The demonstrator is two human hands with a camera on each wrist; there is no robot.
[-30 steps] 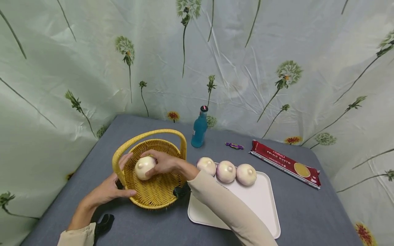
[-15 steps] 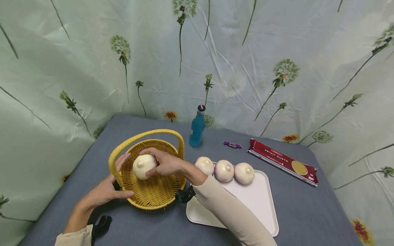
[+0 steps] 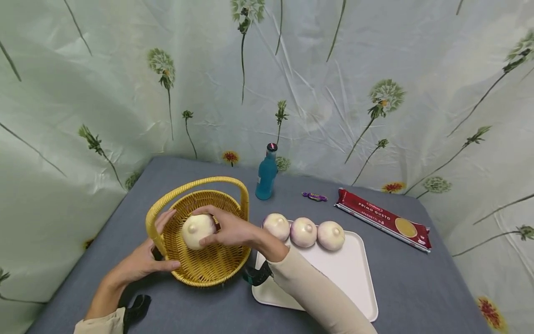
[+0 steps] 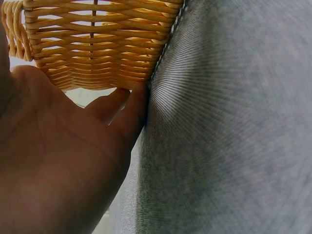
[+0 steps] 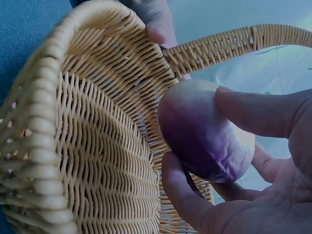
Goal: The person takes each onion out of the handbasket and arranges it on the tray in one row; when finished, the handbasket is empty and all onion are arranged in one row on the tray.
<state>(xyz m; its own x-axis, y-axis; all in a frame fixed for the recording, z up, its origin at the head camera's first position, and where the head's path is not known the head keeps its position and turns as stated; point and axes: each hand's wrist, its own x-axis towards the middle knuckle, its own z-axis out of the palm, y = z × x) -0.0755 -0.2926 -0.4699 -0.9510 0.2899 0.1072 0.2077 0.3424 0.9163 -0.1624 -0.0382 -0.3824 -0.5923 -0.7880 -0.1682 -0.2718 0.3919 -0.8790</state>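
**A:** ok so what's the right hand point(image 3: 228, 228) got? looks like an onion or turnip to me

**B:** yeah, a round white one with a purple blush, I'll call it an onion point(image 3: 197, 230). The right fingers point(image 5: 253, 111) are wrapped around it, thumb underneath, so it's properly gripped. It sits inside the yellow wicker basket point(image 3: 210, 264), just under the handle arch, and the wrist view shows the woven wall right beside the fingertips. Can't tell if it's touching the basket floor or held just above it

**A:** and the left hand point(image 3: 143, 255)?

**B:** pressed against the outside of the basket on the side away from the right fingers. Thumb along the lower wall, the other left fingers point(image 3: 164, 221) up by the rim where the handle joins. They look fairly straight, bracing the basket rather than curling round anything. The left wrist view shows the palm against the weave with the grey tabletop point(image 4: 234, 122) right there

**A:** anything else around?

**B:** three more onions point(image 3: 304, 231) in a row on the far edge of a white tray point(image 3: 350, 273), just past the right wrist. Further out from the fingers there's a blue bottle point(image 3: 266, 173), a small purple candy point(image 3: 314, 196) and a red spaghetti pack point(image 3: 381, 218), all well apart from the basket
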